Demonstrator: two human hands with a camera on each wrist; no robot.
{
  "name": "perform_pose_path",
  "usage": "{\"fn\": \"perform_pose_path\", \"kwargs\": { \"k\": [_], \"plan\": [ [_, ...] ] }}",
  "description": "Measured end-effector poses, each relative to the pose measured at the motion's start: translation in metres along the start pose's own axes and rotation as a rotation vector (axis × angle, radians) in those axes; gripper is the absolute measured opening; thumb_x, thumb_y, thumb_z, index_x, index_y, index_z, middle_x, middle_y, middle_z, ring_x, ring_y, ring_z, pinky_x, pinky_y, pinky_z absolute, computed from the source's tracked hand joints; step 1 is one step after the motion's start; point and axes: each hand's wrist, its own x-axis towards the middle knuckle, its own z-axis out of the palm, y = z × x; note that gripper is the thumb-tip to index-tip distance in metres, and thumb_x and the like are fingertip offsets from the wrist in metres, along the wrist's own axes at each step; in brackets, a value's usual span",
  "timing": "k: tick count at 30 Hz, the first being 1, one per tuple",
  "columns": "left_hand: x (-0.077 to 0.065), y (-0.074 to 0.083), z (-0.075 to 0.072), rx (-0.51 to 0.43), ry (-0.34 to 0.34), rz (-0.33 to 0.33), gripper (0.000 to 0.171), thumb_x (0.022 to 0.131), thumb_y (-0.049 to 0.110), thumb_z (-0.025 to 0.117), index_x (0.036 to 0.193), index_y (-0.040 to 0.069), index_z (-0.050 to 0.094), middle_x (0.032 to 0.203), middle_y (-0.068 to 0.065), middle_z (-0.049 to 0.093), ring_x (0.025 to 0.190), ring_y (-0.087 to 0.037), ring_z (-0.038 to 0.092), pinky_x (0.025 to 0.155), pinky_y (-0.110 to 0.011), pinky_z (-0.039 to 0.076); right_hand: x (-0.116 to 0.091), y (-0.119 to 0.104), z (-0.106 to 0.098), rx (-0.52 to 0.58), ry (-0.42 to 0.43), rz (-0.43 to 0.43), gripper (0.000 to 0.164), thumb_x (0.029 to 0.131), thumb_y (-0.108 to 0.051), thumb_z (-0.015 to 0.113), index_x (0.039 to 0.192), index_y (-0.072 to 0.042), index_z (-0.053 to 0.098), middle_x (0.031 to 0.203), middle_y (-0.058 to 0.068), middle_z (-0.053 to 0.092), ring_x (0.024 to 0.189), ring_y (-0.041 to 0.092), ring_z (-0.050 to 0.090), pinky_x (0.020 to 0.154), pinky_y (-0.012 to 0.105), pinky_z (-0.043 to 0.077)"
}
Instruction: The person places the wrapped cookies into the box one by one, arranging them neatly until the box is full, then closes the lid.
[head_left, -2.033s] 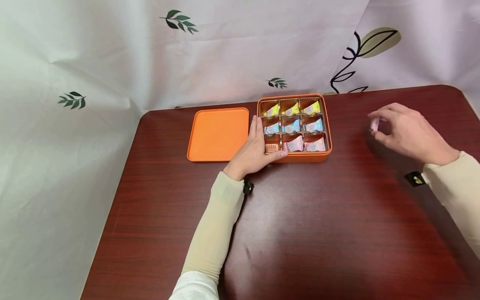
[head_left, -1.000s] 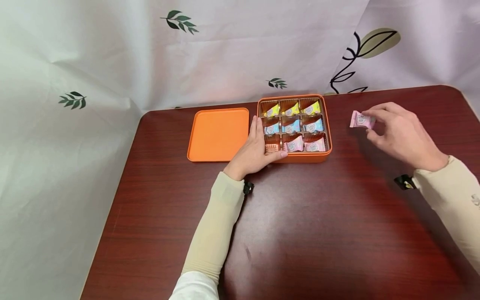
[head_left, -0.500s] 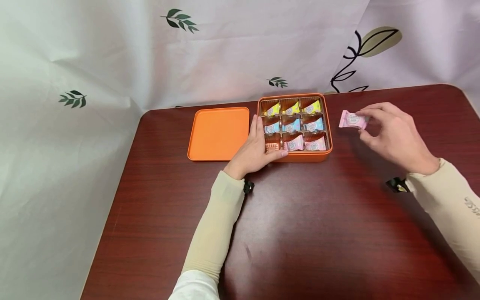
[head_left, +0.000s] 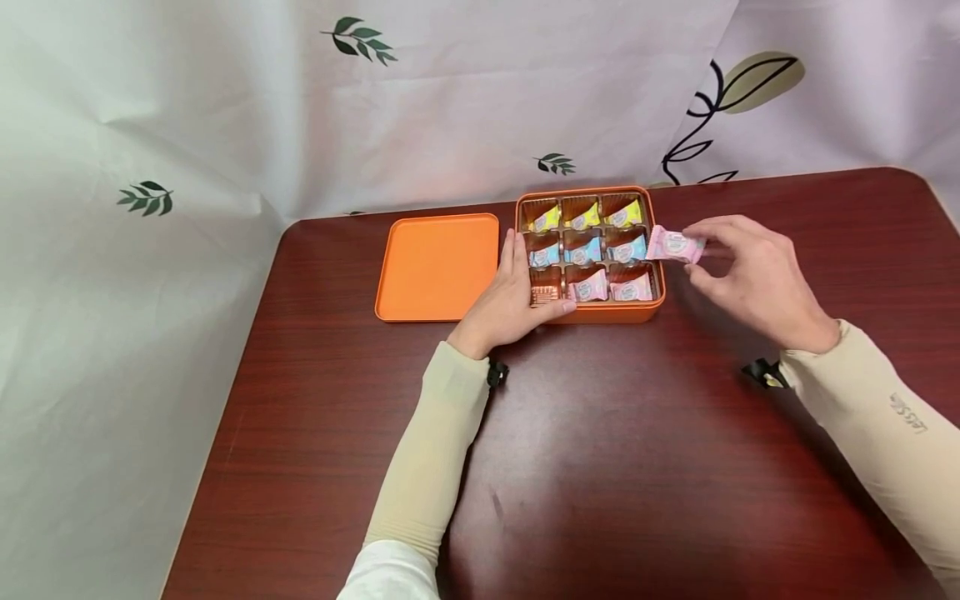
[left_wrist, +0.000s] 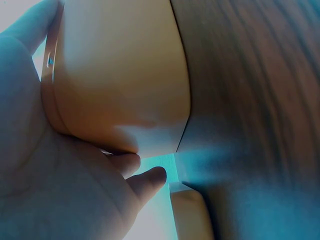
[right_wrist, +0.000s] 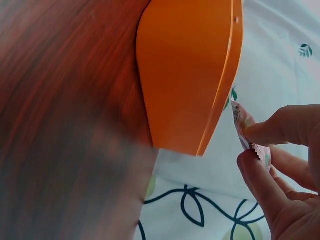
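An orange box (head_left: pixel 611 316) stands near the back of the table, its tray divided into compartments. Wrapped candies lie in it: a yellow row (head_left: pixel 582 217) at the back, a blue row (head_left: pixel 582 251) in the middle, and two pink ones (head_left: pixel 587 287) in front. The front left compartment (head_left: pixel 543 294) has no candy. My left hand (head_left: pixel 501 302) rests against the box's front left corner, fingers straight along the side and thumb along the front edge. Between thumb and fingers, my right hand (head_left: pixel 761 279) pinches a pink wrapped candy (head_left: pixel 673 246) over the box's right rim.
An orange lid (head_left: pixel 437 267) lies flat just left of the box. Behind the dark red wooden table (head_left: pixel 600 467) hangs a pale cloth (head_left: pixel 450 100) with leaf prints, close to the back edge.
My right hand has moved left across the table with the pink candy, from well right of the box to its right rim. The left hand and box have stayed put.
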Motion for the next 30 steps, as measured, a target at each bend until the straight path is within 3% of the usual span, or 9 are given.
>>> {"fn": "perform_pose_path", "kwargs": {
  "k": [5, 16, 19, 25, 30],
  "plan": [
    [-0.001, 0.001, -0.001, 0.002, -0.004, -0.007, 0.124, 0.086, 0.074, 0.059, 0.157, 0.01, -0.021, 0.165, -0.007, -0.027, 0.15, -0.011, -0.016, 0.118, -0.035, 0.025, -0.001, -0.005, 0.006, 0.047, 0.009, -0.013, 0.042, 0.073, 0.014, 0.075, 0.113, 0.002, 0.071, 0.111, 0.009, 0.069, 0.088, -0.024, 0.052, 0.081, 0.001, 0.04],
    [-0.001, 0.001, -0.001, -0.01, -0.002, -0.005, 0.125, 0.086, 0.073, 0.06, 0.157, 0.008, -0.019, 0.165, -0.009, -0.025, 0.15, -0.011, -0.016, 0.12, -0.035, 0.021, 0.001, -0.015, 0.019, 0.109, -0.01, -0.051, 0.042, 0.073, 0.014, 0.077, 0.114, 0.003, 0.071, 0.112, 0.009, 0.069, 0.086, -0.021, 0.056, 0.081, 0.004, 0.044],
    [-0.001, 0.001, -0.001, -0.013, -0.004, -0.002, 0.125, 0.086, 0.073, 0.06, 0.157, 0.007, -0.019, 0.165, -0.009, -0.026, 0.15, -0.011, -0.016, 0.12, -0.034, 0.02, 0.002, -0.019, 0.022, 0.117, -0.025, -0.049, 0.043, 0.073, 0.013, 0.077, 0.115, 0.002, 0.071, 0.114, 0.008, 0.069, 0.086, -0.013, 0.062, 0.08, 0.005, 0.046],
    [0.0, 0.0, -0.001, -0.021, -0.002, 0.005, 0.125, 0.087, 0.07, 0.062, 0.157, 0.006, -0.02, 0.165, -0.009, -0.026, 0.151, -0.012, -0.015, 0.12, -0.032, 0.017, 0.006, -0.028, 0.029, 0.112, -0.055, -0.074, 0.045, 0.073, 0.011, 0.079, 0.116, 0.0, 0.071, 0.116, 0.009, 0.069, 0.082, 0.021, 0.073, 0.082, 0.004, 0.042],
    [0.0, 0.0, -0.001, -0.026, -0.003, 0.006, 0.126, 0.087, 0.07, 0.062, 0.157, 0.006, -0.021, 0.164, -0.008, -0.028, 0.15, -0.011, -0.017, 0.121, -0.032, 0.016, 0.008, -0.031, 0.034, 0.106, -0.065, -0.111, 0.043, 0.075, 0.008, 0.079, 0.116, -0.002, 0.072, 0.115, 0.008, 0.069, 0.084, 0.019, 0.07, 0.082, 0.005, 0.04]
  ]
}}
